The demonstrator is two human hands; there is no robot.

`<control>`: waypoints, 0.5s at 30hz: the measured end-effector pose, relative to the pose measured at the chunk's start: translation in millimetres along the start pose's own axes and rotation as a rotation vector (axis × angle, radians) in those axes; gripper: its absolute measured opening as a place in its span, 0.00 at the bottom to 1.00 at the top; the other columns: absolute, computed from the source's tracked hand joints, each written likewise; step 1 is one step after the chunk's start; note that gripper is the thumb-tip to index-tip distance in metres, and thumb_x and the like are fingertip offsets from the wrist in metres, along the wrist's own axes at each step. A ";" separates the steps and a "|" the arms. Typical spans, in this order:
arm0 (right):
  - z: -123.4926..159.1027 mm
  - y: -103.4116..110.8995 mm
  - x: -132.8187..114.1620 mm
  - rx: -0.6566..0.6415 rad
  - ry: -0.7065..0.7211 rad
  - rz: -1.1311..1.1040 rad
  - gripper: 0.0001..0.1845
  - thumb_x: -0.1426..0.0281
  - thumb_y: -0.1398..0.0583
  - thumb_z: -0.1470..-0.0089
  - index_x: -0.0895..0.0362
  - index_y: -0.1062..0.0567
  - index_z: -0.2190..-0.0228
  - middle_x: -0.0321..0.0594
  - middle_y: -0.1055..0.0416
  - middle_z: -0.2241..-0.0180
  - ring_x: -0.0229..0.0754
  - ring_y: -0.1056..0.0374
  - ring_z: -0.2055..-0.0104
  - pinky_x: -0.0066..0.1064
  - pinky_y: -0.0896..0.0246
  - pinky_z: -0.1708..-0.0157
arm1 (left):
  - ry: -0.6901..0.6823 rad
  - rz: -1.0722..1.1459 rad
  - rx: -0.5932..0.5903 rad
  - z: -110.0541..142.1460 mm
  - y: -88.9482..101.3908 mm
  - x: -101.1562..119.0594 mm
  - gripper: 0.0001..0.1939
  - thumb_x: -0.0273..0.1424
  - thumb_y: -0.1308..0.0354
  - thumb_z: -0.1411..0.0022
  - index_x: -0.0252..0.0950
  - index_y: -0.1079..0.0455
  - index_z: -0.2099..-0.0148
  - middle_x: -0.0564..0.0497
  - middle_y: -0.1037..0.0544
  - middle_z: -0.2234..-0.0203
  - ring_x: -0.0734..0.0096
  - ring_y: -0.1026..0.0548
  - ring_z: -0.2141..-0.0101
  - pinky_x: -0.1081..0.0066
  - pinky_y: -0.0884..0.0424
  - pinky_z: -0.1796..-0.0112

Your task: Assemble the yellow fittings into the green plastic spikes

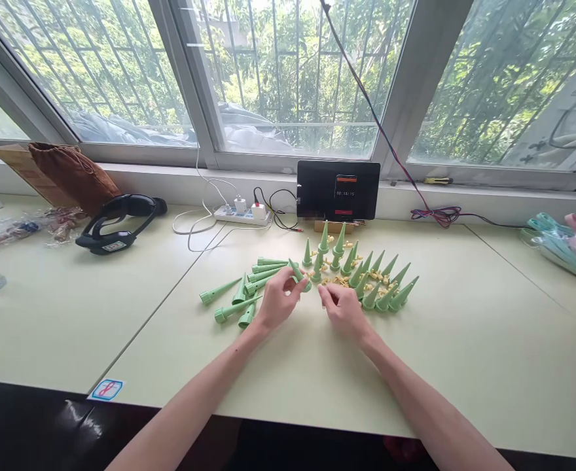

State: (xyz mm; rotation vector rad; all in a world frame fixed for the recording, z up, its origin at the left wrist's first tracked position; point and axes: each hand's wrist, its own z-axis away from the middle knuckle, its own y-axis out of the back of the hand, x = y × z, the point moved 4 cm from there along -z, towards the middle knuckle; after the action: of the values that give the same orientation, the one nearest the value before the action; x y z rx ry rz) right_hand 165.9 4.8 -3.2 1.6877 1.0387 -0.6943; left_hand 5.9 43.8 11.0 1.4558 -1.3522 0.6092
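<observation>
In my left hand (pixel 279 297) is a green plastic cone (pixel 298 273), tilted with its tip up to the left and its wide end toward my right hand. My right hand (pixel 341 304) is closed in a pinch just right of that wide end; whatever sits between its fingertips is too small to make out. Several long green cones (pixel 219 292) lie loose on the left. Behind and right of my hands several green cones (pixel 369 296) stand upright or lean on their wide bases. Small yellow plastic pieces (pixel 336 280) are scattered among them.
A tablet (pixel 338 190) showing a timer leans at the sill. Left of it lies a white power strip (pixel 243 214) with cables. A black headset (pixel 120 226) and a brown pouch (pixel 74 175) are at the left; bagged straps (pixel 565 245) lie far right.
</observation>
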 end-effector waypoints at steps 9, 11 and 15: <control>2.2 -12.7 -5.3 -0.134 0.119 0.066 0.20 0.66 0.51 0.35 0.54 0.39 0.79 0.35 0.36 0.81 0.37 0.42 0.79 0.29 0.52 0.75 | -0.143 -0.170 0.143 -34.3 8.7 34.4 0.13 0.42 0.42 0.36 0.38 0.28 0.57 0.48 0.24 0.62 0.73 0.26 0.71 0.73 0.29 0.69; 2.5 -14.6 -4.9 -0.146 0.132 0.070 0.20 0.67 0.51 0.35 0.54 0.40 0.79 0.36 0.35 0.80 0.37 0.42 0.79 0.29 0.51 0.75 | -0.167 -0.194 0.132 -46.9 5.4 44.7 0.13 0.41 0.41 0.37 0.38 0.27 0.56 0.49 0.23 0.62 0.72 0.26 0.71 0.73 0.30 0.70; 3.3 -16.8 -3.7 -0.161 0.124 0.090 0.20 0.68 0.51 0.35 0.54 0.41 0.80 0.35 0.37 0.81 0.37 0.44 0.79 0.30 0.54 0.75 | -0.184 -0.221 0.095 -64.3 -3.7 50.8 0.13 0.41 0.40 0.38 0.38 0.27 0.57 0.50 0.22 0.64 0.73 0.28 0.73 0.73 0.34 0.72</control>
State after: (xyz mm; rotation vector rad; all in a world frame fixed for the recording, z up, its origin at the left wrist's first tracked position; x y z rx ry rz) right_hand 149.4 2.8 -8.8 1.6426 1.0689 -0.4404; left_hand 38.7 79.4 77.2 1.7458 -1.2917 0.4087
